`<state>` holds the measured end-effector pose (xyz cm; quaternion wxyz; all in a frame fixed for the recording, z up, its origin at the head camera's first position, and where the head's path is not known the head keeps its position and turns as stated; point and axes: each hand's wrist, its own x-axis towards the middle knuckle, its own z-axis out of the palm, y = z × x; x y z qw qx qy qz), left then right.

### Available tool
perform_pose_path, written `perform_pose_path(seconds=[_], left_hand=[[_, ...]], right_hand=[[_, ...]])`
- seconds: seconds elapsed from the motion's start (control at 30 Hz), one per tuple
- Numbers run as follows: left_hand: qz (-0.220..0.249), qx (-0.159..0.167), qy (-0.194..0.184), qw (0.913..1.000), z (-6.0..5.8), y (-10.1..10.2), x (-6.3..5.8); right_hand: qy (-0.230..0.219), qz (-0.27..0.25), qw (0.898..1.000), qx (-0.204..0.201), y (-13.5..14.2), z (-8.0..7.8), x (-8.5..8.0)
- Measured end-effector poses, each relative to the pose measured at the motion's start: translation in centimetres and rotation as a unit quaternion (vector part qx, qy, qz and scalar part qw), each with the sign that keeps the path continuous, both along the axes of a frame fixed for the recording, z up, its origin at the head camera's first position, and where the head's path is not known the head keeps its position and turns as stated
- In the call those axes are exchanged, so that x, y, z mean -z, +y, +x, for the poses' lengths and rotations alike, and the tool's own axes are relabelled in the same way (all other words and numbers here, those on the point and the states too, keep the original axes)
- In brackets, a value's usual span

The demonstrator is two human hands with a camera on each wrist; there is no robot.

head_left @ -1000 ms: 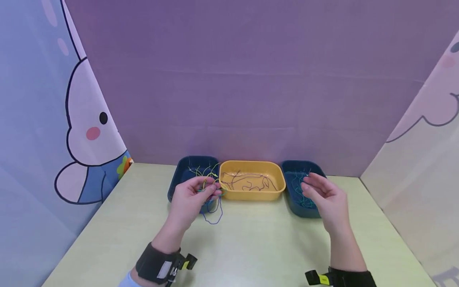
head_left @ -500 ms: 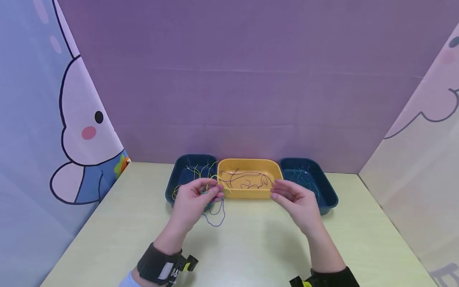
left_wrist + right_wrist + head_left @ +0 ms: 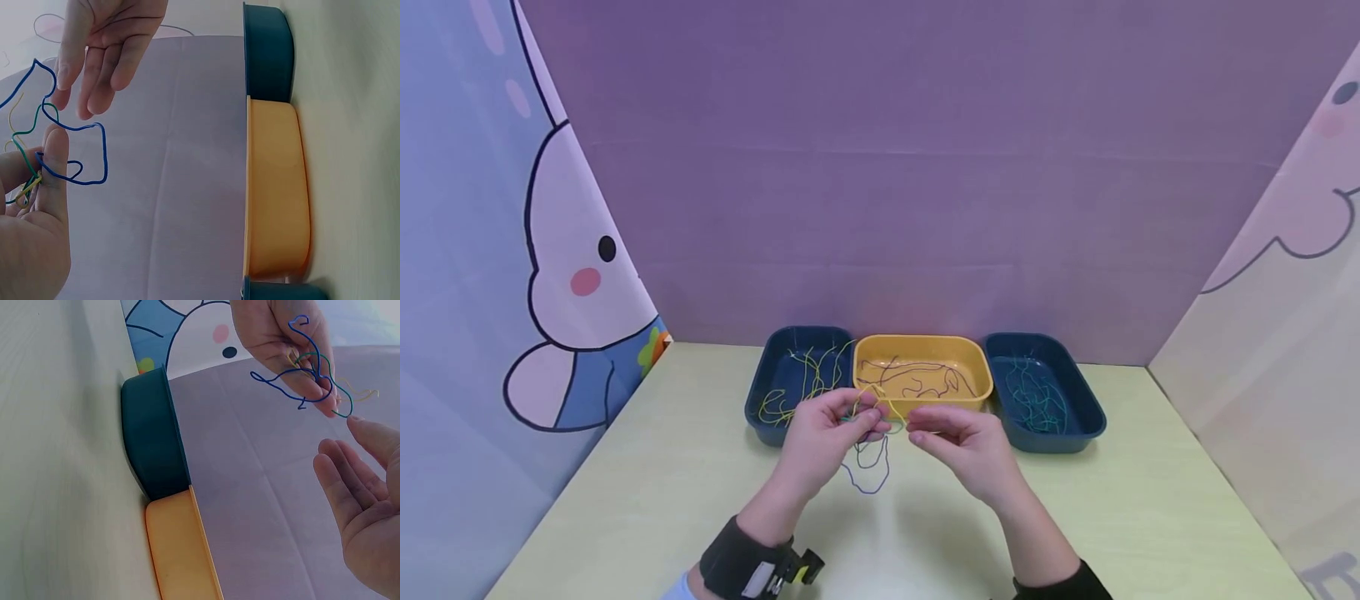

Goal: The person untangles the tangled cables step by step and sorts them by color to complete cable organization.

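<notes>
My left hand (image 3: 827, 437) pinches a small tangle of thin wires between thumb and fingers, above the table. A blue wire (image 3: 105, 153) hangs in a bent loop below the fingers, a green wire (image 3: 25, 132) curves out beside it, and a yellow wire (image 3: 891, 406) sticks out towards the right. Close to the right of the tangle is my right hand (image 3: 973, 454). Its thumb and fingers are apart in the right wrist view, the thumb tip right by the green wire's end.
At the table's back, a dark blue bin (image 3: 766, 433) holds yellow wires (image 3: 808, 375). Beside it, an orange-yellow bin (image 3: 925, 407) contains purple wires (image 3: 925, 365). Another dark blue bin (image 3: 1056, 444), on the right, has green wires (image 3: 1037, 404). A purple backdrop (image 3: 880, 208) rises behind.
My right hand has travelled left from over the right bin to beside the tangle. The left hand, still pinching the wires, has shifted slightly right and nearer.
</notes>
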<state>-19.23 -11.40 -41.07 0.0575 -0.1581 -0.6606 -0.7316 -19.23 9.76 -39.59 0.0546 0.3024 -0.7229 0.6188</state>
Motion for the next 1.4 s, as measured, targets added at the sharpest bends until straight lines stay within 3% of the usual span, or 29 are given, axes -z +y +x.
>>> perform_pose_path(seconds=[0.3,0.5,0.77,1.03,1.23,1.4], left_hand=[[-0.014,0.020,0.004,0.9997,0.0,0.5,0.5],[-0.028,0.016,-0.003,0.9995,0.2,0.8,0.5],[-0.017,0.026,-0.010,0.9995,0.2,0.6,0.3],[-0.012,0.006,-0.023,0.9997,0.2,0.0,-0.1],[-0.001,-0.024,-0.022,0.9995,-0.1,-0.7,-0.4],[0.016,-0.030,-0.013,0.9993,-0.2,-1.1,-0.5]], right_hand=[[0.019,0.001,1.000,-0.018,-0.5,0.1,0.2],[0.036,0.013,0.999,-0.019,-0.6,0.5,0.0],[0.003,0.013,1.000,0.009,0.6,0.2,0.0],[-0.035,-0.015,0.998,0.051,2.9,-1.7,1.4],[-0.028,-0.028,0.997,0.071,4.8,-2.2,1.2],[-0.023,-0.034,0.995,0.090,6.2,-2.4,0.9]])
